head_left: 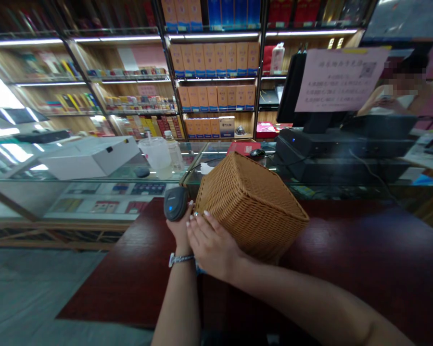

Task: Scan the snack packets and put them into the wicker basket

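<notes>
A brown wicker basket (248, 221) is tipped on the dark red counter, with woven outer faces toward me. Its inside is hidden. My left hand (180, 230) is wrapped around the handle of a dark grey barcode scanner (175, 203), whose blue light is lit. The scanner's head is just left of the basket. My right hand (212, 242) crosses over my left wrist and lies at the basket's near left edge, fingers together over the rim. Its thumb is out of sight. A watch or bracelet (182, 259) circles my left wrist.
Beyond the basket is a glass display counter (198, 158) bearing a white box (92, 156), a plastic jug (155, 153), a bottle (173, 149) and a mouse (257, 153). A monitor (292, 89) with a pink notice stands right, before another person (393, 93). Stocked shelves (216, 80) line the back.
</notes>
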A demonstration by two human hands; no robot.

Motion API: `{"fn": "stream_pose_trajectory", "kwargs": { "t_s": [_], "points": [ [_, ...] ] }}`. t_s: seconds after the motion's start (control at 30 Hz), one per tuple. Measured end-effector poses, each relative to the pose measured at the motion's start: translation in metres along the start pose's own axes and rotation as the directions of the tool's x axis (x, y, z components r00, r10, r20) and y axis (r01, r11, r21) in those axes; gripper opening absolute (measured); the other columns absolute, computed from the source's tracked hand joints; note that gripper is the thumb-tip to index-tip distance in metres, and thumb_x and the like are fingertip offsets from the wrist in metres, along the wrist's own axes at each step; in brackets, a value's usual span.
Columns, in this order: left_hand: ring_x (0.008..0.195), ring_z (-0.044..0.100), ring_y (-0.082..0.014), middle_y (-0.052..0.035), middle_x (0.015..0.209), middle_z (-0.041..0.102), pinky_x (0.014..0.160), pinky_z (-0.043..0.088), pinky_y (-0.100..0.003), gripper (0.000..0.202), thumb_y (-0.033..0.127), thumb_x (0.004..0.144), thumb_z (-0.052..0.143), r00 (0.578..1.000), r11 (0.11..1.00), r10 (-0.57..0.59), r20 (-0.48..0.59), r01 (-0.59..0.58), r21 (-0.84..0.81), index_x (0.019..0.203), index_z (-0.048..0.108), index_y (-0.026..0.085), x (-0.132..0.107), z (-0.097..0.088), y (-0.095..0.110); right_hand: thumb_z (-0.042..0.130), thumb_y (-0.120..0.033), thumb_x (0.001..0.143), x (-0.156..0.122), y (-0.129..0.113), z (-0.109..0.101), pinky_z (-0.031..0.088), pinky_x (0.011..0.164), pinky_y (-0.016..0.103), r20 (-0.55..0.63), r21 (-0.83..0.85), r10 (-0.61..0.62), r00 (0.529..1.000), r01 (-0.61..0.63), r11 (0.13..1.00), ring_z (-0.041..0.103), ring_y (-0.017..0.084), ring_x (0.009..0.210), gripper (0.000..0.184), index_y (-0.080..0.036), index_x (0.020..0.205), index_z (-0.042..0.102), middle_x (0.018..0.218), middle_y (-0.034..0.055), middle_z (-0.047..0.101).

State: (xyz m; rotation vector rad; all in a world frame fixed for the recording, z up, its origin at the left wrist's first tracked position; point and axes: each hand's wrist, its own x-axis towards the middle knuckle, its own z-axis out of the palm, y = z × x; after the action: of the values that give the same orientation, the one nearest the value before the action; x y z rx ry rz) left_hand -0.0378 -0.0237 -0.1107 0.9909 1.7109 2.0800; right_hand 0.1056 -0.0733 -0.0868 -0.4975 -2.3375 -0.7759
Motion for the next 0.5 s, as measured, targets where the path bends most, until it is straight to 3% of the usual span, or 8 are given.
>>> {"fn": "stream_pose_trajectory", "kwargs": {
  "t_s": [0.23,0.37,0.5],
  "points": [
    [0.088,0.071,-0.0230,-0.0079,0.083,0.077,0.084,0.058,-0.035,0.024,0.030,0.064,0.078,1.000,1.000,0.003,-0.017,-0.003,0.025,0.080,0.072,0.014,-0.002,0.008,0.000,0.037,-0.021,0.095,-0.006,0.013,-0.012,0.025,0.121,0.044,-0.007,-0.002,-0.023,1.000,0.023,1.000,0.051,0.026,0.124,0.043,-0.001,0.126,0.059,0.126,0.0145,0.064],
    [0.084,0.071,-0.0235,-0.0089,0.083,0.077,0.082,0.059,-0.036,0.031,0.032,0.061,0.079,1.000,0.998,-0.016,-0.013,0.017,0.060,0.084,0.073,0.011,0.002,0.010,-0.008,0.037,-0.021,0.095,-0.018,0.012,-0.002,0.026,0.120,0.045,0.047,0.022,-0.128,0.991,0.127,0.992,0.053,0.027,0.120,0.043,0.000,0.125,0.060,0.123,0.0158,0.065],
    [0.073,0.071,-0.0239,-0.0092,0.073,0.076,0.074,0.060,-0.037,0.027,0.030,0.056,0.080,0.998,0.993,-0.048,0.031,0.044,0.110,0.074,0.074,0.010,0.005,0.009,-0.016,0.040,-0.017,0.094,-0.026,0.004,0.001,0.028,0.118,0.046,0.083,0.047,-0.159,0.984,0.156,0.987,0.054,0.028,0.121,0.041,0.003,0.123,0.060,0.124,0.0185,0.064]
  ]
}}
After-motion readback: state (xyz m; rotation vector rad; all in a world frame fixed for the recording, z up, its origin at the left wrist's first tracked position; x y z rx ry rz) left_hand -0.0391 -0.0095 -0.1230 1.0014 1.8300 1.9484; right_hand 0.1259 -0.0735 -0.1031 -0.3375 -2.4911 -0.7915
